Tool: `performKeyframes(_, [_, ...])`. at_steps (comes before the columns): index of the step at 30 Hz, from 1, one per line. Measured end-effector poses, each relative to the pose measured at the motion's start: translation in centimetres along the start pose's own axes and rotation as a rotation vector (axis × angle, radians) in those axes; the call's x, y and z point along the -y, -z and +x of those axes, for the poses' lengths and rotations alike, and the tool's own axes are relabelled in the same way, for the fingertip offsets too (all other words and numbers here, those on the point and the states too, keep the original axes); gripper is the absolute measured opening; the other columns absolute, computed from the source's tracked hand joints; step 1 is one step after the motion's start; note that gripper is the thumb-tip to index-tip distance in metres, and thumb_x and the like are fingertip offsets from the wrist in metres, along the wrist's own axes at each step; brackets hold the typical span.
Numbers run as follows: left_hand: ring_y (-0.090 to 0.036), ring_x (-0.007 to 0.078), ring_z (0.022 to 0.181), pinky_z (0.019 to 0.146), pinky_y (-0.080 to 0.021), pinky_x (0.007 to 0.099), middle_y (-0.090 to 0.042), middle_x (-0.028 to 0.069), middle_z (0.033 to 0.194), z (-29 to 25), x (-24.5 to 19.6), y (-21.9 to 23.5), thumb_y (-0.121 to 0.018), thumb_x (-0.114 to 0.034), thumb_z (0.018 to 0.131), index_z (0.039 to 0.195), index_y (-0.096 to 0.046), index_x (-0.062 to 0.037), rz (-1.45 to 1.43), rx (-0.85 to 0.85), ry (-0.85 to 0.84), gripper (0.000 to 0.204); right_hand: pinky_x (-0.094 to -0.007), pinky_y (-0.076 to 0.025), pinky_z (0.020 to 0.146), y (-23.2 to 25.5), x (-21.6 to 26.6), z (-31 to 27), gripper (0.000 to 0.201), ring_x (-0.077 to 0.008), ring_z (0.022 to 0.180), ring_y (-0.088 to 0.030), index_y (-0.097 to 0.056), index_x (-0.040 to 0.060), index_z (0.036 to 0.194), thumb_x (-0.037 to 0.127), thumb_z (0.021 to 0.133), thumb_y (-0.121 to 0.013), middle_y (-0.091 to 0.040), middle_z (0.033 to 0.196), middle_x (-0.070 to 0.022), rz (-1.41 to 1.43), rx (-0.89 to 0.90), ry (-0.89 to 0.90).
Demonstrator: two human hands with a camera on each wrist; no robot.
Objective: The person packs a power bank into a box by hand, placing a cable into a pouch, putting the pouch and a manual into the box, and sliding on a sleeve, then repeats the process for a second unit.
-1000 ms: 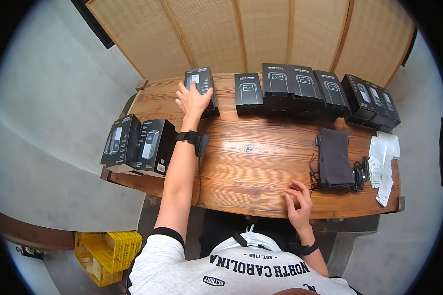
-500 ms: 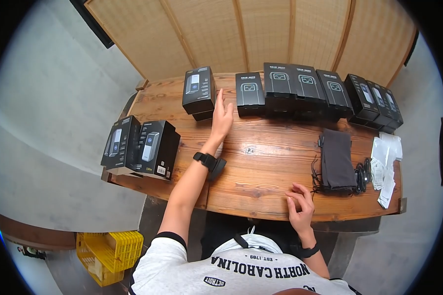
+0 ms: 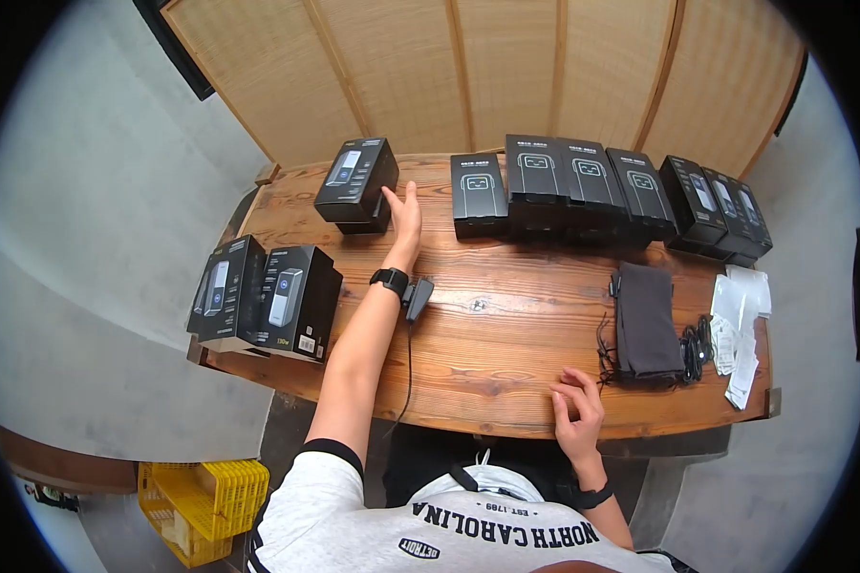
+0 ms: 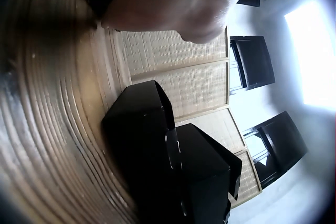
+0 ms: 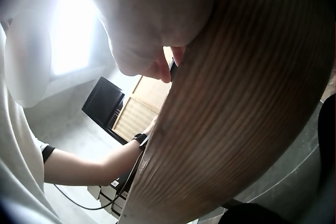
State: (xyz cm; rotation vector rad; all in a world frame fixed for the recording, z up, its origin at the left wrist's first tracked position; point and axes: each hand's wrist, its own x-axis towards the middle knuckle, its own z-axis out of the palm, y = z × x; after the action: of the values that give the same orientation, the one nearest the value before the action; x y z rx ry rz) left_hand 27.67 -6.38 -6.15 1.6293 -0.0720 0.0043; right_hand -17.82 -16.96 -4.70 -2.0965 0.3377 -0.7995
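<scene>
My left hand lies along the right side of a black product box at the back left of the table, fingers extended and fingertips right at its side. This box, with a device printed on its top, sits on another black box, mostly hidden beneath it. In the left wrist view only the heel of the left hand shows, near the table. By the front edge, my right hand rests with loosely bent fingers and holds nothing. The dark folded cloth pouches lie nearest to it.
Two black boxes stand at the left edge. Along the back right runs a row of black boxes with face drawings, then several printed boxes. Coiled black cables and white slips lie at right. Yellow crates stand on the floor.
My left hand has gone from the box's top to its right side. The upper box has shifted left and turned slightly, with the lower one under it. The right hand stays in place.
</scene>
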Motion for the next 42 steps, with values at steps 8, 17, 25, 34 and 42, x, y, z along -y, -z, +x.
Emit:
performKeyframes(8, [-0.026,0.0322,0.153,0.123,-0.02,0.0357,-0.026,0.0232,0.165,1.0,-1.2,1.6,-0.051,-0.043,0.104,0.158,-0.021,0.0069,0.036,0.164,-0.077,0.079,-0.0366,-0.055,0.09,-0.1,0.2,0.1,0.009,-0.03,0.102,-0.069,-0.073,-0.0015,0.096,-0.001,0.088,-0.069,-0.066,0.118,-0.0169,-0.003,0.024,0.02])
performKeyframes(17, [-0.036,0.0313,0.149,0.12,-0.028,0.0361,-0.036,0.0247,0.16,5.0,-0.5,2.0,-0.057,-0.036,0.1,0.154,-0.029,0.0087,-0.028,0.045,-0.008,0.076,-0.0365,-0.055,0.089,-0.2,0.0,-0.1,0.009,-0.0302,0.1,-0.069,-0.072,-0.0025,0.095,-0.002,0.087,-0.069,-0.067,0.116,-0.0172,-0.015,-0.012,0.014])
performKeyframes(25, [-0.043,0.0428,0.139,0.116,-0.035,0.0443,-0.043,0.0316,0.149,1.2,-0.3,-3.5,-0.075,-0.036,0.086,0.151,-0.033,0.0055,0.263,0.169,-0.311,0.088,-0.0361,-0.055,0.087,-0.3,0.4,0.0,0.01,-0.0297,0.098,-0.069,-0.072,-0.0013,0.096,-0.002,0.086,-0.07,-0.068,0.114,-0.0159,-0.006,0.008,0.016])
performKeyframes(34, [-0.029,0.0457,0.147,0.115,-0.034,0.0587,-0.025,0.0291,0.161,-1.3,-4.6,-9.9,-0.084,-0.043,0.076,0.155,-0.03,-0.0037,0.816,0.245,-0.276,0.103,-0.0363,-0.054,0.085,-0.3,0.1,-0.1,0.011,-0.0296,0.096,-0.069,-0.073,0.0011,0.095,0.0,0.085,-0.071,-0.07,0.106,-0.0139,-0.064,-0.04,0.04])
performKeyframes(42, [-0.032,0.0449,0.147,0.113,-0.035,0.0598,-0.024,0.0279,0.162,-0.5,-6.2,-9.0,-0.088,-0.049,0.068,0.158,-0.029,-0.0088,0.94,0.349,-0.13,0.115,-0.037,-0.054,0.082,-0.3,0.2,-0.1,0.011,-0.0309,0.093,-0.069,-0.074,0.0019,0.094,0.0,0.084,-0.072,-0.071,0.101,-0.0131,-0.061,-0.044,0.053])
